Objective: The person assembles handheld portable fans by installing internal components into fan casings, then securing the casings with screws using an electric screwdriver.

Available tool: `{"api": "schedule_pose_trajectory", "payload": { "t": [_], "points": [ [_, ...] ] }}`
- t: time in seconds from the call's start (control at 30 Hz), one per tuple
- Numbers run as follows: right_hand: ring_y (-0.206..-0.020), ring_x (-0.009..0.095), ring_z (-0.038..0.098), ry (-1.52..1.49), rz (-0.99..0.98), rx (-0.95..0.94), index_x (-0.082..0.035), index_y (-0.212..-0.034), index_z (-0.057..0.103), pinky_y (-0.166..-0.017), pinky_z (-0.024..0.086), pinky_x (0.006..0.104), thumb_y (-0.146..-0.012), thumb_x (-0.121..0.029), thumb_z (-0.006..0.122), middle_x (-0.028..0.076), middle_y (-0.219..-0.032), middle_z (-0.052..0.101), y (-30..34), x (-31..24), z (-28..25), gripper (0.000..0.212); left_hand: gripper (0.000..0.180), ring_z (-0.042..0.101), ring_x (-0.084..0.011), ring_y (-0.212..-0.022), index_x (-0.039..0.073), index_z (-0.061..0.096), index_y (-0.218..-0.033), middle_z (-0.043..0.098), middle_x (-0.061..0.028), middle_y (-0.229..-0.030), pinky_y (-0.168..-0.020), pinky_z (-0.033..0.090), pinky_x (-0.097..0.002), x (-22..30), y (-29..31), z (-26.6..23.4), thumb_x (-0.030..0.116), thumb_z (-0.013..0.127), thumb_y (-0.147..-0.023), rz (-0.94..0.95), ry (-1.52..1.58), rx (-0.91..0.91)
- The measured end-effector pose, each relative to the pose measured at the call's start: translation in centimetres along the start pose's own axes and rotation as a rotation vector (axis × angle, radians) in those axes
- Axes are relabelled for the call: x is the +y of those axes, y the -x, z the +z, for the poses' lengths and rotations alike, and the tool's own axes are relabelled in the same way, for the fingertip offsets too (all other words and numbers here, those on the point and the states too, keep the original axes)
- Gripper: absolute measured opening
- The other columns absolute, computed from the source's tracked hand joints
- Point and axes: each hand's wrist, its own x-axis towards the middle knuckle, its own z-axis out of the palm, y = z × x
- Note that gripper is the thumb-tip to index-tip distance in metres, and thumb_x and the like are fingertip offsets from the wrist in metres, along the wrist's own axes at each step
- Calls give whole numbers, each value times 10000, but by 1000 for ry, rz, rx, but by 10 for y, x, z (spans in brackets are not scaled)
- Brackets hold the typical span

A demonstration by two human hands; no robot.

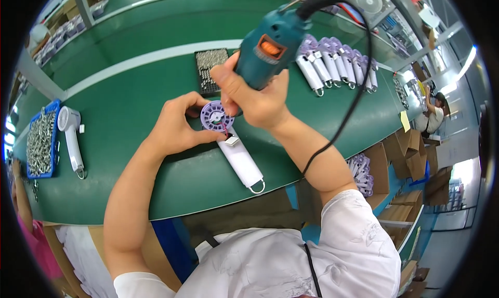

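Note:
My left hand grips the round purple head of a handheld fan between thumb and fingers. The fan lies on the green table, its white handle slanting toward me with a wire loop at the near end. Red wires and a small white piece show where head meets handle. My right hand is wrapped round a teal electric screwdriver with an orange switch and a black cable. The tool's lower end sits over the fan head; its tip is hidden by my fingers.
A black tray of small metal parts lies just beyond my hands. Several purple-and-white fans lie in a row at the right. At the left are a blue bin of metal parts and a white fan. The cable hangs past my right forearm.

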Motion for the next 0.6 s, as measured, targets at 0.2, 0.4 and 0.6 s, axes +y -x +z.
{"api": "schedule_pose_trajectory", "payload": {
  "t": [0.2,0.4,0.6],
  "points": [
    [-541,79,616,39,-42,-183,17,-949,694,-476,478,233,-915,-48,748,47,-762,689,-5,-17,1,91,527,716,-172,-889,20,667,-996,742,-78,-957,-839,575,-329,-7,4,4,196,995,-623,11,43,-29],
    [-613,309,635,648,-343,-322,-29,-890,730,-594,523,368,-771,-216,880,142,-698,635,36,-70,-18,267,538,688,-162,-820,-8,661,-972,735,-100,-927,-792,570,-328,-5,-3,10,258,984,-633,425,12,229],
    [-713,410,684,1172,128,-363,12,-1086,668,-672,559,472,-793,-391,831,205,-778,670,136,-47,-38,525,581,688,-129,-770,4,670,-954,729,-81,-868,-683,565,-292,-2,1,15,331,1006,-610,43,-167,65]
  ]
}}
